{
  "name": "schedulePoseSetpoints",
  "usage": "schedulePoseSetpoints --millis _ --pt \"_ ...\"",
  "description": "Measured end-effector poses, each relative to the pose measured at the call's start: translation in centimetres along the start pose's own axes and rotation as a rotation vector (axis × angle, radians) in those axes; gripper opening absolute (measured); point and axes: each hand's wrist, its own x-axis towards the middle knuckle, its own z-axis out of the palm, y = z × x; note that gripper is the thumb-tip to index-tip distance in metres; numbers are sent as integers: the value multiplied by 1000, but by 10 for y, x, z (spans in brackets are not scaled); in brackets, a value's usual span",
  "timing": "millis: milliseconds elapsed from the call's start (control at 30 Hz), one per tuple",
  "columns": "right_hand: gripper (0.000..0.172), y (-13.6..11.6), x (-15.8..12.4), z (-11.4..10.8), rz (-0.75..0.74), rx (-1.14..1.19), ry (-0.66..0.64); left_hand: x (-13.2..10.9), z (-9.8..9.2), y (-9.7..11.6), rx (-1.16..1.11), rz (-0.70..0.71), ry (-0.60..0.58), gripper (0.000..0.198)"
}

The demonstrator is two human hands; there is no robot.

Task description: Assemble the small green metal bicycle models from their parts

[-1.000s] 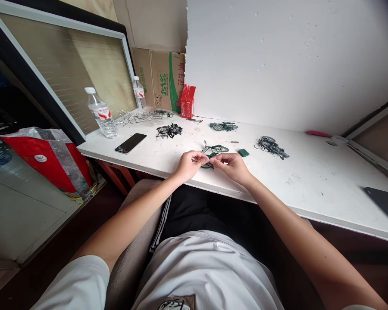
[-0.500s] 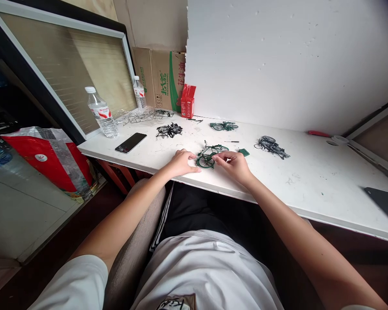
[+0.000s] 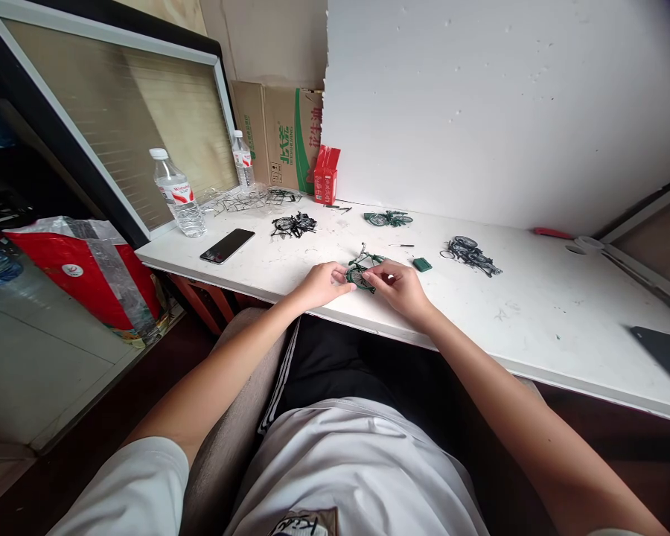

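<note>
Close to the desk's front edge, a small green model bicycle [image 3: 358,277] is between my two hands, its spoked wheel toward me and its frame partly hidden by my fingers. My left hand [image 3: 327,286] closes on the left rim of that wheel with thumb and fingers. From the other side, my right hand [image 3: 400,289] pinches the bicycle at the wheel; any tiny part between its fingertips cannot be made out. A green basket-like piece [image 3: 422,264] lies just beyond my right hand, and a thin screwdriver-like tool [image 3: 402,246] is behind it.
Further model bicycles lie around: a black one [image 3: 294,225], a green one [image 3: 388,218] and a dark grey one [image 3: 470,255]. A phone [image 3: 227,246], water bottles [image 3: 179,197], a red box [image 3: 327,177] and plastic part frames [image 3: 246,199] are at the left and back.
My left hand has moved slightly right and its fingers have closed on the wheel's edge. My right hand's fingertips have shifted a little left over the wheel.
</note>
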Motion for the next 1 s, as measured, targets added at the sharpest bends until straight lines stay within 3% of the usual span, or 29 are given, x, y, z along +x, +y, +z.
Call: schedulePoseSetpoints --millis 233,467,667,1000 --pt "39 7 -1 1 -13 -7 -8 0 4 12 -234 -115 11 52" --pt "42 7 -2 2 11 1 -8 -2 2 15 -250 -127 27 61" --pt "43 7 -2 3 19 12 0 -2 4 13 -287 -89 10 48" --pt "41 6 -3 3 12 19 -7 -5 2 13 -265 -72 9 52"
